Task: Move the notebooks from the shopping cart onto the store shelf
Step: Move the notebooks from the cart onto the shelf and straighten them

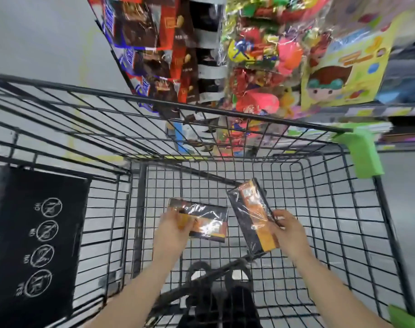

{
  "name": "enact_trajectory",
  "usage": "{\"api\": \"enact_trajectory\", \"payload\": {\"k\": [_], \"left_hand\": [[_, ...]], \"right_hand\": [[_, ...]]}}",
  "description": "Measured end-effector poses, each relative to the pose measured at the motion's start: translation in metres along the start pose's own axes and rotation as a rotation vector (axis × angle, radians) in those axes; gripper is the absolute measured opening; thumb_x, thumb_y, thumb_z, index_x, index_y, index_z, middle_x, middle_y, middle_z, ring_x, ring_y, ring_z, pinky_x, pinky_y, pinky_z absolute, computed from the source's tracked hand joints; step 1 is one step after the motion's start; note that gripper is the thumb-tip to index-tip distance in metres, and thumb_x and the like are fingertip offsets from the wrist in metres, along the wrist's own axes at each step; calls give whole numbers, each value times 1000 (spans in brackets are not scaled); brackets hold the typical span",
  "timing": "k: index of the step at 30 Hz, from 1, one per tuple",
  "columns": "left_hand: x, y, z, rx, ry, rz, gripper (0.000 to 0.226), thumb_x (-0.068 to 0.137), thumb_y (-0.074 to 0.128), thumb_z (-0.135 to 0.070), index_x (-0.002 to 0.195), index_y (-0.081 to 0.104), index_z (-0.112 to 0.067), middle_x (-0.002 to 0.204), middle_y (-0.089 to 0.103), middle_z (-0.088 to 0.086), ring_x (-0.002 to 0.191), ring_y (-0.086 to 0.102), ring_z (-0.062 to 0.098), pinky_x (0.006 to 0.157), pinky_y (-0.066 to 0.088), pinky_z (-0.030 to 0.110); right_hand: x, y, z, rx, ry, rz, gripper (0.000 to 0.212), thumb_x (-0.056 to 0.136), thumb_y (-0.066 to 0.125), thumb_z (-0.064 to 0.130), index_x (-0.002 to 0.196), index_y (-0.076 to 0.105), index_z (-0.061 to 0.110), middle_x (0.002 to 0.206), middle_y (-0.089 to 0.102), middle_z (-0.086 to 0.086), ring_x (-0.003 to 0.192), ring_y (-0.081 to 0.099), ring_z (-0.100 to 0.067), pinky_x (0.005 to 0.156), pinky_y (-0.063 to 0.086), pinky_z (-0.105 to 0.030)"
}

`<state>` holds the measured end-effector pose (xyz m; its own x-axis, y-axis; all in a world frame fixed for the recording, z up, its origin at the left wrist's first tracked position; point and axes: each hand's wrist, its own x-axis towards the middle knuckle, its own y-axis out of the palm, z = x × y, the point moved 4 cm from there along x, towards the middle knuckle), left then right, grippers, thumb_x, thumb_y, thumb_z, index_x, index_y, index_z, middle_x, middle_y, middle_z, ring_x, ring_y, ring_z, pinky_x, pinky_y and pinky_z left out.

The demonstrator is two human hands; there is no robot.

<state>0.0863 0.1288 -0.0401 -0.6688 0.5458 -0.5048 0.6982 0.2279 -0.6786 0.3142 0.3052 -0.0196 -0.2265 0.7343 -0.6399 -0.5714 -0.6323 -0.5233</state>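
Item: black wire shopping cart (320, 209), seen from above, green plastic corner guards at right; black panel with white prohibition symbols (39, 235) on the folded child seat at near left.

Contents: two plastic-wrapped notebooks with black and orange covers. Left notebook (206, 221) lay low in the basket, flat or nearly so, though whether it was touching the wire floor could not be told. Right notebook (253, 216) was tilted, its far end raised toward the cart's far wall.

Grip, left: the left hand (175, 226) lay over the near-left end of the left notebook, fingers curled onto its cover and edge; it appeared to have hold of it, though motion blur hid the thumb.

Grip, right: the right hand (289, 230) pinched the right edge of the right notebook, fingers closed on the wrapper, the notebook partly lifted.

Step in hand, as judged: pick-up, one notebook per hand, both inside the cart and none yet shelved.

Next move, as judged: lift both clear of the cart's rim and carry them far and right toward the store shelf (367, 112), where stacked flat goods showed beneath hanging packets of sweets and toys (253, 55). The slick wrapper might slip; a firm hold seemed advisable.
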Motion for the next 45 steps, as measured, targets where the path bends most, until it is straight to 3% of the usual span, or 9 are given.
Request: {"api": "enact_trajectory", "payload": {"k": [3,7,11,15,18,22,31,36,45], "left_hand": [[-21,23,31,-84,-344,146,45,88,52,-47,114,55,-10,91,66,2,84,62,21,71,44,25],[-9,36,23,-207,-352,33,55,82,60,-48,123,42,-16,114,63,3,106,60,29,84,44,34],[15,32,3,-173,-213,-38,65,76,65,-49,131,36,-29,110,54,-2,95,59,19,80,52,40],[18,33,14,-409,-390,-103,84,72,75,-38,138,29,-12,123,53,7,112,55,26,93,46,37],[13,39,20,-434,-440,-83,77,75,75,-30,135,32,-6,109,53,6,109,56,28,85,43,29],[9,48,12,-518,-430,-209,65,81,70,-20,136,36,-13,105,58,2,98,59,20,84,47,33],[-1,42,-4,-650,-430,-348,48,86,63,-13,129,44,-10,103,55,-6,93,56,13,78,40,23],[9,25,13,-582,-371,-150,11,93,51,-16,103,47,-17,92,66,11,74,63,19,61,47,26],[-59,-70,-50,-364,-142,124,22,96,47,-22,117,45,-15,77,60,1,52,49,10,41,37,17]], "right_hand": [[-2,4,3,-6,-42,-9,30,86,60,22,116,59,18,97,65,-4,75,61,-19,72,53,-33],[2,17,4,75,-80,22,29,88,58,18,118,58,17,90,65,-4,65,60,-15,52,48,-14],[10,29,-3,1,-76,95,36,88,59,26,123,56,20,100,69,-5,74,64,-16,63,52,-23],[7,32,-3,75,-81,124,27,87,59,23,113,57,29,84,65,6,72,66,-20,69,57,-40],[9,34,-5,143,-58,77,31,88,58,21,118,56,25,82,62,11,77,66,-19,71,57,-37],[15,45,-7,137,-74,48,30,88,58,19,118,56,24,87,65,3,69,61,-7,51,46,-8],[14,59,-7,28,-157,70,34,90,55,24,124,53,26,75,66,5,61,63,-16,58,52,-29],[6,45,2,120,-131,86,27,90,56,20,113,59,32,82,69,-1,63,61,-27,63,55,-42],[-77,-40,58,37,-183,50,29,88,57,28,116,60,23,88,69,-1,75,64,-24,70,54,-39]]}}
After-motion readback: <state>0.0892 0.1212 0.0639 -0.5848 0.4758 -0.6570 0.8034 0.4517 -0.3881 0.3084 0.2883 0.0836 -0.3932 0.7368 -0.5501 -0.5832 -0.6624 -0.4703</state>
